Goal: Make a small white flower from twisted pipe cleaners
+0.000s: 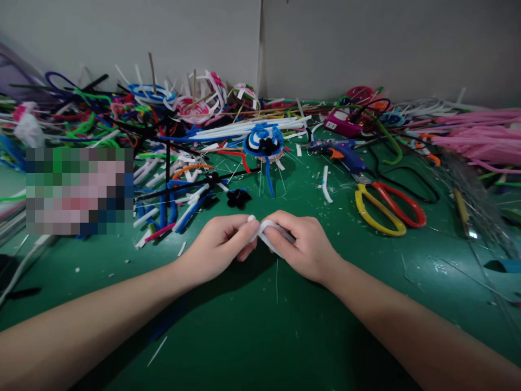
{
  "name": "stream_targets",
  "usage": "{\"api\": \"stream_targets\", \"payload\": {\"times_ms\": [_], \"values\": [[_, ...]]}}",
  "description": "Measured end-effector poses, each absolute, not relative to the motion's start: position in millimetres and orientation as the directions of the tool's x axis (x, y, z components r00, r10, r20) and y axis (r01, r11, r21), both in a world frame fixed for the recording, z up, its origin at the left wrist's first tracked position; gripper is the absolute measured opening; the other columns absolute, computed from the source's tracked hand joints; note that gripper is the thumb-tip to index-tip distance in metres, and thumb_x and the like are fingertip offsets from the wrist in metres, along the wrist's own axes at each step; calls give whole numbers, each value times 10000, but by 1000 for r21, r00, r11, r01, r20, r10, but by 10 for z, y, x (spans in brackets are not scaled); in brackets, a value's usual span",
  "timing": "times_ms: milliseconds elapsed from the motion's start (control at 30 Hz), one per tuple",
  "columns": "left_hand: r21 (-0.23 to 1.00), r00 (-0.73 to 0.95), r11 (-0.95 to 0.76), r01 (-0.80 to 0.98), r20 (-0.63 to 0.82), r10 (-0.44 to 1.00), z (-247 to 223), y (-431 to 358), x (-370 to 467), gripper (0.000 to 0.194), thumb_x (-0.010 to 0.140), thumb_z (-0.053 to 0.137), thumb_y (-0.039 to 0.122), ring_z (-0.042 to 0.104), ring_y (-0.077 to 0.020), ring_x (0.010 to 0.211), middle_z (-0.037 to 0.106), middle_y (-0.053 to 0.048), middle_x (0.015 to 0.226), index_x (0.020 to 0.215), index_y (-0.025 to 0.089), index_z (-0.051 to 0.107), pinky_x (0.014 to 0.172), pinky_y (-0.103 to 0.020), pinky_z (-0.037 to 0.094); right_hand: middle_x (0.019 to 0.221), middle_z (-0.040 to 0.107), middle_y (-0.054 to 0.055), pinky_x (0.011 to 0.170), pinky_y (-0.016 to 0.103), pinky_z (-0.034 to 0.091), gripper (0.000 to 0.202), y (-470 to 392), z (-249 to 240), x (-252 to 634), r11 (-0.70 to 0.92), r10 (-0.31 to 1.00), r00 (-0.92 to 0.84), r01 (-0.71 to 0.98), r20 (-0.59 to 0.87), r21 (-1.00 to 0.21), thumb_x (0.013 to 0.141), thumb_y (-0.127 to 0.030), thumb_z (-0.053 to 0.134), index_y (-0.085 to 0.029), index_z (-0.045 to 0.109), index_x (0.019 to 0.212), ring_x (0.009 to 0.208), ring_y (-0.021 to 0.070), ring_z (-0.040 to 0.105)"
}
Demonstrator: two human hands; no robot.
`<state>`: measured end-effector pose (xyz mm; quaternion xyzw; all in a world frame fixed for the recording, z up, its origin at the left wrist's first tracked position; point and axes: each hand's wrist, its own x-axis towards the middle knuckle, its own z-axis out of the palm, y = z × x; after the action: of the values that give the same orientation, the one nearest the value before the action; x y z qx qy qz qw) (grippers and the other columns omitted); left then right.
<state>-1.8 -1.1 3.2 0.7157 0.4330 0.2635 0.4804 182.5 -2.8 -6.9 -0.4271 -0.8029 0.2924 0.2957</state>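
Note:
Both my hands meet over the front middle of the green table (285, 331). My left hand (228, 236) pinches the end of a white pipe cleaner (266, 225) between thumb and fingers. Around the rest of that pipe cleaner, bent into a loop, my right hand (305, 241) is closed, and part of it is hidden in the palm. Just beyond my hands lies a black flower shape (238, 198). Behind it stands a blue and white coiled piece (264, 142) with a black flower on its front.
Scissors with yellow and red handles (391, 212) lie at the right, near a blue glue gun (345, 155). Cut pipe cleaners (163, 201) are scattered at left. Pink pipe cleaners (480, 136) are heaped far right. A grey wall (163, 32) closes off the back.

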Motion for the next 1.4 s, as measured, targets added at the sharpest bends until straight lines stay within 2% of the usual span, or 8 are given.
{"api": "stream_targets", "payload": {"times_ms": [1400], "values": [[925, 490, -163, 342, -28, 871, 32, -19, -21, 409, 961, 359, 333, 438, -82, 526, 473, 52, 533, 602, 168, 468, 560, -213, 347, 578, 534, -36, 489, 189, 287, 225, -18, -63, 1822, 485, 849, -476, 526, 231, -699, 901, -270, 443, -150, 624, 842, 506, 65, 458]]}}
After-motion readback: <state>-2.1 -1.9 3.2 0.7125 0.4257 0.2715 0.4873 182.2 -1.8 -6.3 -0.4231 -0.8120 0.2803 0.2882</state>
